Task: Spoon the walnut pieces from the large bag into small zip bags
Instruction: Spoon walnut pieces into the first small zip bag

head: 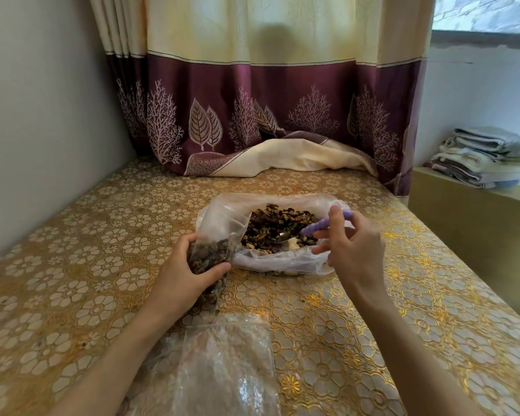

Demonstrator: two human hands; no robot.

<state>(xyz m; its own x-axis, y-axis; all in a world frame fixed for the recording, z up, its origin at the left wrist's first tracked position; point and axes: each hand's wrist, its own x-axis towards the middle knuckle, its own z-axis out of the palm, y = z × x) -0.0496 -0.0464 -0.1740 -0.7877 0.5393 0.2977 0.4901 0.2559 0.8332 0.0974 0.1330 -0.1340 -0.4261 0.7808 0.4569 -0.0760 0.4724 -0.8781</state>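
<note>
Holding the small clear zip bag (206,256), already partly filled with brown walnut pieces, the left hand (182,273) has its grip clamped around the bag's lower part, at the left of the frame centre. The bag's open mouth points up and to the right, towards the large clear plastic bag (270,232) just beside it, which lies open on the counter (72,265) with its gold flower-pattern cloth. Inside the large bag lies the heap of dark walnut pieces (279,228). Further right, the right hand (350,244) pinches the purple-handled metal spoon (308,229); its long axis runs from upper right down to lower left, and the bowl rests in the nuts. So the small bag lies to the left of the spoon bowl, near, and I judge a short carry leftwards will reach its mouth. At the bottom centre of the frame some empty clear bags (222,364) wait.
</note>
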